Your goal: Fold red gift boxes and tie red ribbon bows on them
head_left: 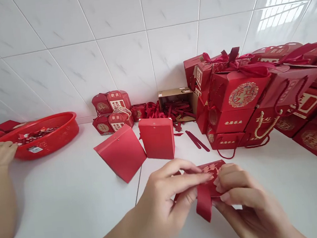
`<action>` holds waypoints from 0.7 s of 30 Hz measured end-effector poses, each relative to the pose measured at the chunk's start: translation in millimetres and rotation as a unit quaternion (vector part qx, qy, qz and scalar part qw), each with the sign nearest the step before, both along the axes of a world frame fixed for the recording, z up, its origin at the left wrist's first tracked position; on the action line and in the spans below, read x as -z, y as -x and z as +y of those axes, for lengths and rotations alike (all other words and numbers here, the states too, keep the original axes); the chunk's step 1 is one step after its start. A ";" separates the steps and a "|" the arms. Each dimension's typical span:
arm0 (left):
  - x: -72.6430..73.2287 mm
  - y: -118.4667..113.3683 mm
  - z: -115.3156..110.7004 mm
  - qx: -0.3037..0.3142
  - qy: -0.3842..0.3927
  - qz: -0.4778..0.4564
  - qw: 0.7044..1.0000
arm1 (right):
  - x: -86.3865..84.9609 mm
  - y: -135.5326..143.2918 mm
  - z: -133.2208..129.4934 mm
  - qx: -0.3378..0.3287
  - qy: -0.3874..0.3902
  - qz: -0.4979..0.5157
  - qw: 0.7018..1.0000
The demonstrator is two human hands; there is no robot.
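Low in the middle of the head view, a red gift box point(212, 169) with gold lettering is between my hands, partly covered by fingers. My left hand point(168, 196) pinches it from the left, its fingers lying over the printed face. From the right, my right hand point(246, 196) grips the other edge with bent fingers. A flat red strip point(204, 203) hangs down from the box between the hands. Behind them stand a plain red box point(157, 139) and a tilted red box point(122, 153), untouched.
Stacked red gift boxes point(237, 92) with cord handles and ribbons fill the right. Against the tiled wall are a cardboard carton point(175, 92) of red strips and smaller decorated boxes point(111, 112). At left, another person's hand point(0, 153) touches a red basket point(64, 133).
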State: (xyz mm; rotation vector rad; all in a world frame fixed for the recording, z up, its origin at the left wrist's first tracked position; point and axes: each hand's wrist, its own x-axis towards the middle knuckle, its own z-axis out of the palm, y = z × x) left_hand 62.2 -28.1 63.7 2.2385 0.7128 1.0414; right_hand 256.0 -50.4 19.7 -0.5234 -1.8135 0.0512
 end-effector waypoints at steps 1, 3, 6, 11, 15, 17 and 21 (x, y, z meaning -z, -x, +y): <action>2.4 -2.3 -1.4 -0.022 0.009 -0.036 0.999 | 0.2 0.3 0.3 0.000 0.000 0.000 1.000; 4.8 -5.7 -3.7 -0.072 0.045 -0.090 0.992 | 0.7 0.7 0.3 -0.001 0.004 0.003 1.000; 3.5 -7.5 -7.3 -0.097 0.121 -0.098 0.983 | 1.4 1.7 -0.8 0.000 0.013 0.005 1.000; 3.1 -6.1 -14.5 -0.060 0.161 -0.084 0.982 | -1.2 3.5 -3.2 0.004 0.019 0.007 1.000; 7.0 -4.4 -17.7 -0.037 0.166 -0.071 0.983 | -2.6 4.7 -3.2 0.011 0.024 0.027 0.999; 8.8 -3.5 -20.0 -0.024 0.155 -0.059 0.986 | -0.2 5.1 -3.6 0.020 0.027 0.050 0.998; 17.3 -1.4 -27.5 -0.035 0.139 -0.028 0.989 | 6.9 3.4 -6.3 0.053 0.078 0.063 0.994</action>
